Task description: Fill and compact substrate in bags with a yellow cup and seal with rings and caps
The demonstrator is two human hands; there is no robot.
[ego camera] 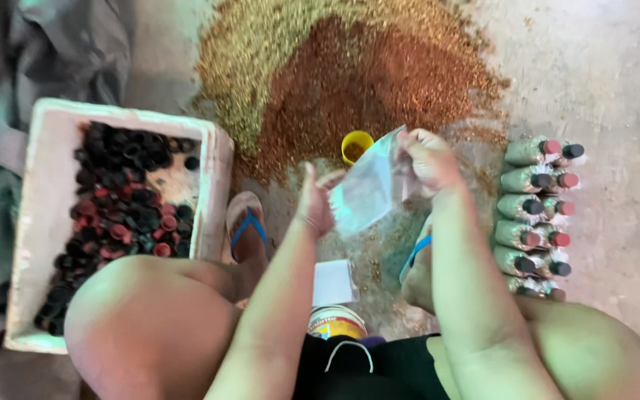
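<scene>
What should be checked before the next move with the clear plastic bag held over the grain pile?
1. Bag held by both hands: ok. The left hand and right hand grip the clear plastic bag at opposite edges.
2. Bag mouth open: cannot tell; the film is blurred.
3. Scoop within reach: ok. The yellow cup sits at the edge of the grain pile, just beyond the bag.
4. Bag contents: cannot tell; it looks nearly empty.
5. Filled bottles out of the way: ok. The capped bottles lie in rows right of the right forearm.
6. Caps at hand: ok. The white foam box of red and black caps stands by the left knee.
</scene>
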